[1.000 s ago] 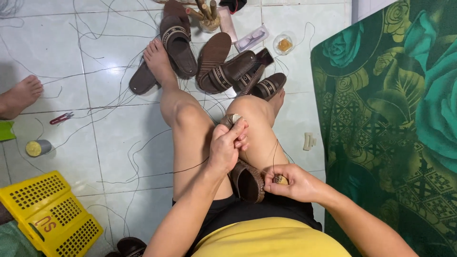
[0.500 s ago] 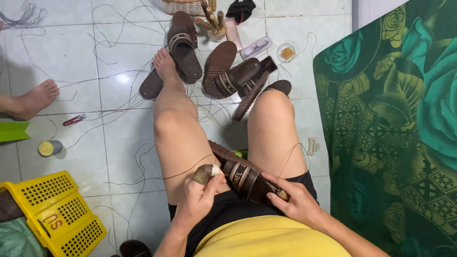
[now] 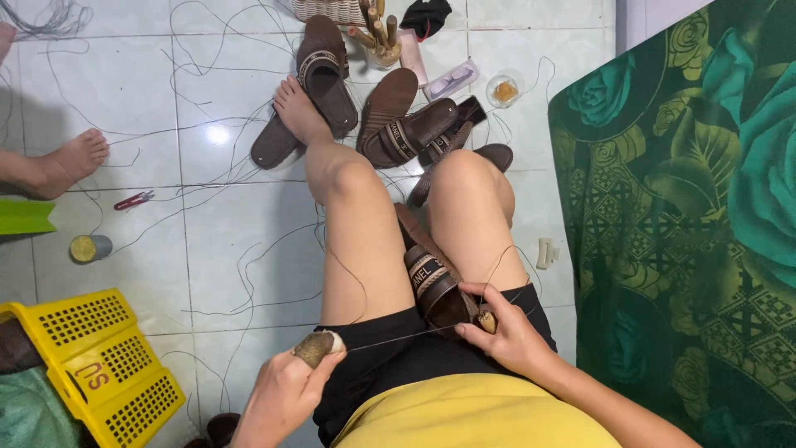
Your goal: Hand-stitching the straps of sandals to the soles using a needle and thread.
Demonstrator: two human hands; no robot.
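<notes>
The right hand (image 3: 506, 336) is clamped on the brown sandal (image 3: 435, 278) between the thighs; the left hand (image 3: 286, 390), fingers pinched together, pulls a dark thread (image 3: 398, 336) taut from it.

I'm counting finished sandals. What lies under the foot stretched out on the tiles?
A dark brown sandal lies under the foot, its sole end sticking out left. A second sandal lies alongside. The foot hides the first sandal's strap.

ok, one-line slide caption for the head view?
Seated person's left hand pulls thread taut while right hand steadies a brown sandal between the knees.
</notes>
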